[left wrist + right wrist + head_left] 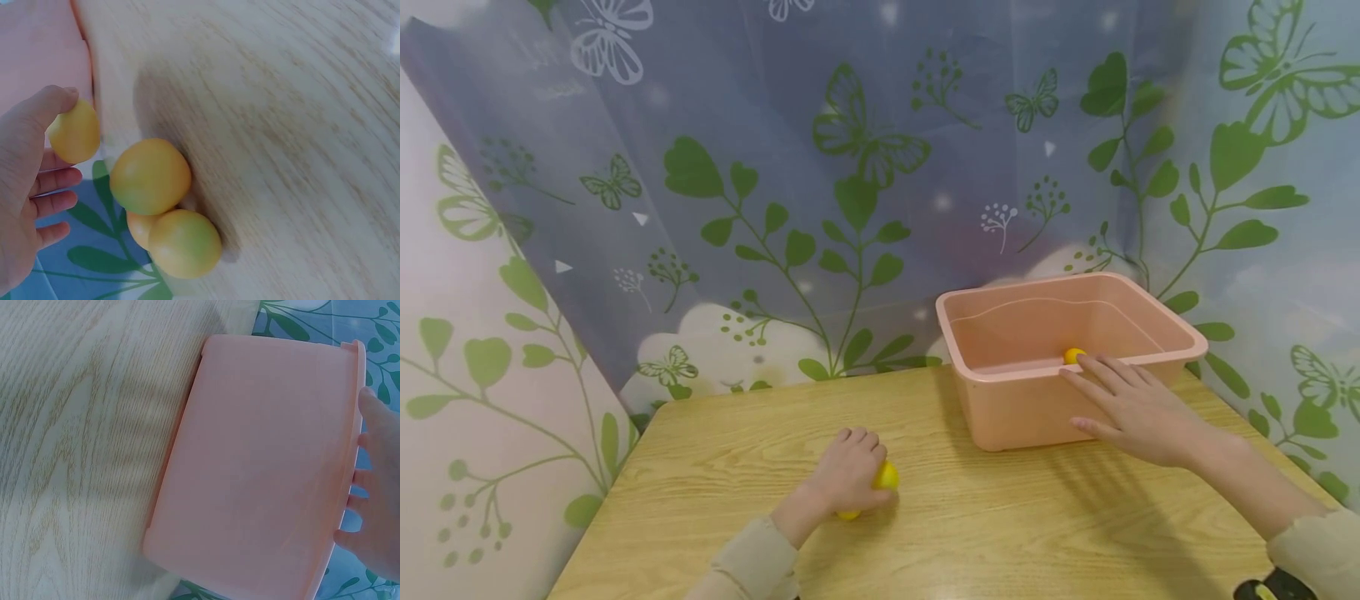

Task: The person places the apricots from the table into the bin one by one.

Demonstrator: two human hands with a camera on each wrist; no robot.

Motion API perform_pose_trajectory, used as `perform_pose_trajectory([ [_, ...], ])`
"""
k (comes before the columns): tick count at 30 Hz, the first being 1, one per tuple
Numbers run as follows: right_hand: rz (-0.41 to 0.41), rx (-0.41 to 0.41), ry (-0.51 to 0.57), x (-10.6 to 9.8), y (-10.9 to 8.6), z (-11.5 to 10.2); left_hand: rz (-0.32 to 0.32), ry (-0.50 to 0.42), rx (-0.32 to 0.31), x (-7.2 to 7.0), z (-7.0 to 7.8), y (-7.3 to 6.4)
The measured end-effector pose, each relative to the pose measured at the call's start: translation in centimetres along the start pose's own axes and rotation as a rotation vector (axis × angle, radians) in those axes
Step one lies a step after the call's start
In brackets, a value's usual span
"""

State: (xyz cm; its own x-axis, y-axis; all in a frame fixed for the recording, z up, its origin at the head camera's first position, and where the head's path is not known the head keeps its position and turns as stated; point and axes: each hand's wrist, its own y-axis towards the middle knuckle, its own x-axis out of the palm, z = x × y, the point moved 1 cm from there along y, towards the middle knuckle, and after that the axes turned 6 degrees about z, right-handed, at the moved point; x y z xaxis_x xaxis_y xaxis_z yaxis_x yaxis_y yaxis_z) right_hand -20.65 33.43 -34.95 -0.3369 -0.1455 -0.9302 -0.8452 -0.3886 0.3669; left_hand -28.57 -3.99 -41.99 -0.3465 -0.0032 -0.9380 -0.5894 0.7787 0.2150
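Observation:
In the left wrist view my left hand (22, 162) pinches a smooth yellow fruit (76, 132) by the thumb, the other fingers loosely extended below it. Three more yellow-orange fruits (151, 177) sit bunched on the table beside this hand. From the head view, the left hand (844, 473) is low over the table and hides most of them; one yellow fruit (887, 476) shows past its fingers. My right hand (1138, 408) is spread at the near rim of a pink plastic basin (1022, 417), fingertips right at the rim. Inside the basin lies a yellow-orange fruit (1072, 356).
The wood-grain table (700, 517) extends to a patterned cloth backdrop (760, 108) with leaves and butterflies, which also hangs at both sides. The basin stands at the table's back right, near the cloth. A dark object (1277, 586) shows below the right sleeve.

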Motion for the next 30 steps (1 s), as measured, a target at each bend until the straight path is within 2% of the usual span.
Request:
perform_pose_trajectory([
  [4, -0.003, -0.014, -0.007, 0.0, 0.0, 0.1, 0.038, -0.013, -0.002, -0.5, 0.0, 0.2],
  [13, -0.009, -0.017, -0.005, -0.2, 0.0, 0.1, 0.207, -0.032, 0.012, -2.6, 0.0, 1.3],
  [23, -0.036, 0.001, 0.015, -0.2, 0.1, -0.1, 0.209, -0.055, 0.001, -5.0, 0.1, 2.9],
  [30, -0.042, 0.009, 0.021, -0.5, 0.1, -0.1, 0.264, -0.01, 0.02, -6.7, -0.2, 4.7],
])
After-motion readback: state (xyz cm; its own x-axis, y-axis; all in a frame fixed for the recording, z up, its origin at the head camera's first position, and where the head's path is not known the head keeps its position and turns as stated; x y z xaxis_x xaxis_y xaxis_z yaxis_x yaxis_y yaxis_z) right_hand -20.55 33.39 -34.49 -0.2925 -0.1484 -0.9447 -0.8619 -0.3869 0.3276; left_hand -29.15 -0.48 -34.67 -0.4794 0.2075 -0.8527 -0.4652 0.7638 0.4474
